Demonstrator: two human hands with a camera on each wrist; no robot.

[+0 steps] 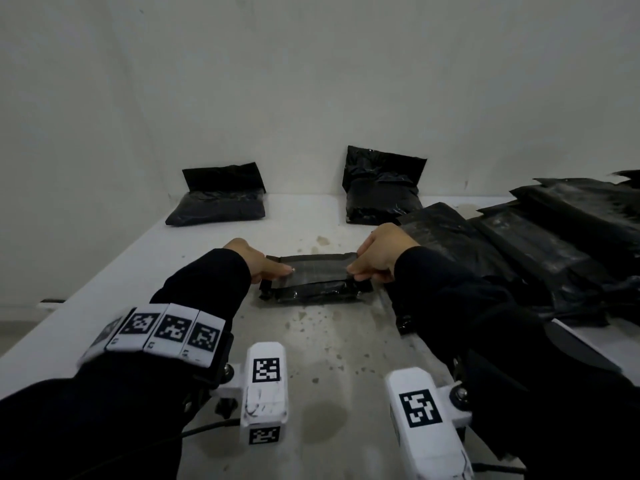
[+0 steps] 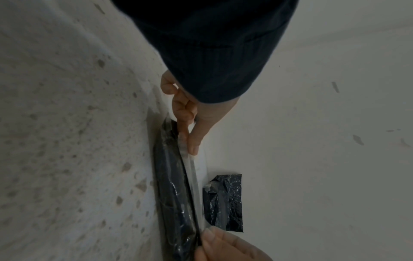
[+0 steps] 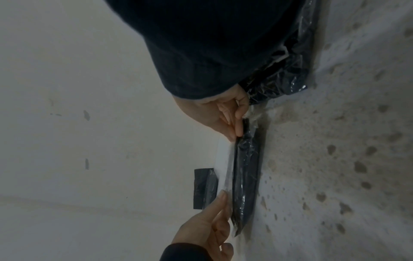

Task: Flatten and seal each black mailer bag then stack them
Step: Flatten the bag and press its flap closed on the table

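Black mailer flap [image 1: 317,268] between pinching hands [image 1: 258,263]

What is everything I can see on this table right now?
Mailer bag being sealed: one, black, centre of table, flap pinched at both ends.
Filled mailer bags with flaps up: two, black, far edge by the wall, one left, one right.
Heap of mailer bags: count unclear, black, right side.
Table: one, white, speckled.
Wall: white, behind.
Left hand: pinches flap's left end.
Right hand: pinches flap's right end.
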